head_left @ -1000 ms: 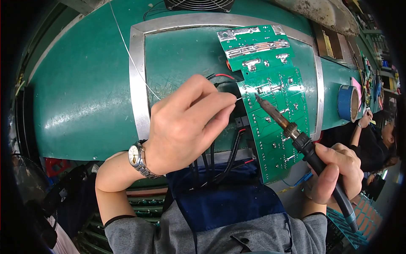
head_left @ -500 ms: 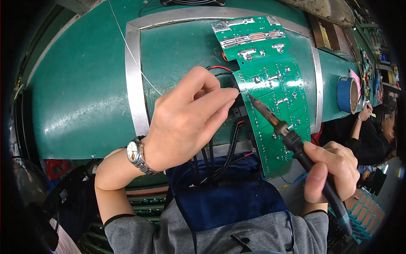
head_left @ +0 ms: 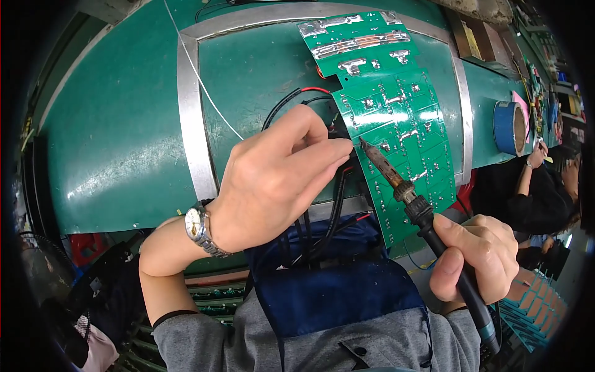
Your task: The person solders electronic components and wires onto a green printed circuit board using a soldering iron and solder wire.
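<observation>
My left hand (head_left: 273, 173), wearing a wristwatch (head_left: 198, 226), is closed in a pinch at the left edge of a green circuit board (head_left: 406, 186). A thin strand of solder wire (head_left: 199, 79) runs down from the far left into this hand. My right hand (head_left: 480, 257) is wrapped round the black handle of a soldering iron (head_left: 421, 214). The iron's dark tip meets the board near its left edge, close beside my left fingertips. Shiny solder joints and broad solder strips cover the board's upward face. What lies under the board is mostly hidden.
Red and black wires (head_left: 315, 90) come out at the board's left edge. Thick black cables (head_left: 338, 201) hang near my lap. On the right are a blue tape roll (head_left: 508, 127), a wooden box (head_left: 480, 46) and a person in black (head_left: 539, 192). A metal strip (head_left: 195, 124) frames the green bench.
The board has shifted slightly away from me and to the left. My right hand and the iron's handle have moved a little left, with the tip staying near the board's left edge.
</observation>
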Demonstrator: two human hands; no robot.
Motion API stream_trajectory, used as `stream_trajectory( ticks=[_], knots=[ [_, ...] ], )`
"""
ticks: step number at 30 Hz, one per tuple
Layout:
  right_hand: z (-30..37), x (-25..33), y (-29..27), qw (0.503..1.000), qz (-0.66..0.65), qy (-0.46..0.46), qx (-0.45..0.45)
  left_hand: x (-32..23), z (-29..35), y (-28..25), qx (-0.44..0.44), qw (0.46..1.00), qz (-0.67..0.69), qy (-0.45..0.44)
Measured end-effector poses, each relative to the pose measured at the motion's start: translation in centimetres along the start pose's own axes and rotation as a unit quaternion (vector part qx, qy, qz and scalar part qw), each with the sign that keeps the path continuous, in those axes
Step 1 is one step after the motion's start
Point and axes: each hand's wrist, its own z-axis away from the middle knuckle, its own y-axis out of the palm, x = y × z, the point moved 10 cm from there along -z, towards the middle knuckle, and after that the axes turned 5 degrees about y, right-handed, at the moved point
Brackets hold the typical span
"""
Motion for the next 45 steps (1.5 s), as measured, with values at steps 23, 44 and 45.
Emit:
stream_trajectory(
  ticks=[23, 44, 45],
  knots=[
    [2.6, 0.3, -2.4, 0.999, 0.009, 0.001, 0.042, -2.9, 2.4, 1.0, -0.009, 0.999, -0.035, 0.012],
    [5.3, 0.3, -3.4, 1.000, -0.023, 0.010, 0.019, -5.8, 5.3, 4.2, 0.078, 0.992, 0.102, -0.010],
    [5.3, 0.4, -3.4, 1.000, -0.022, 0.010, 0.019, -5.6, 5.1, 3.2, 0.032, 0.998, 0.059, -0.009]
  ],
)
